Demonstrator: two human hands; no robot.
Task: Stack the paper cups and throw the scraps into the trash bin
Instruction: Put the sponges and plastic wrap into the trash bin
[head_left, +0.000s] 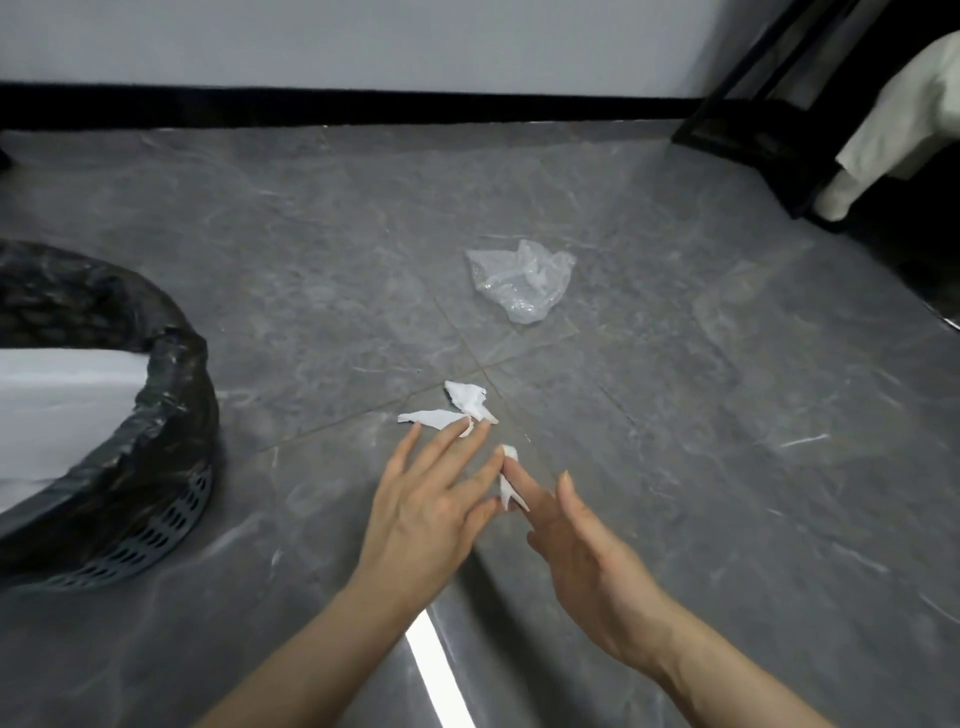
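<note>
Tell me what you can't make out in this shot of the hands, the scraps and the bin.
Head view only:
- Black-lined trash bin: cut off by the left edge; contents beyond something white unclear.
- Small white paper scrap between the left hand and right hand: which fingers pinch it is unclear.
- Torn white paper scraps: partly hidden under left fingertips.
- Paper cups: none in frame.

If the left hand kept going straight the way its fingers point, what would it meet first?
The left hand would meet the white paper scraps at its fingertips; it looks as if it already touches them. Further along lies the crumpled clear plastic.
</note>
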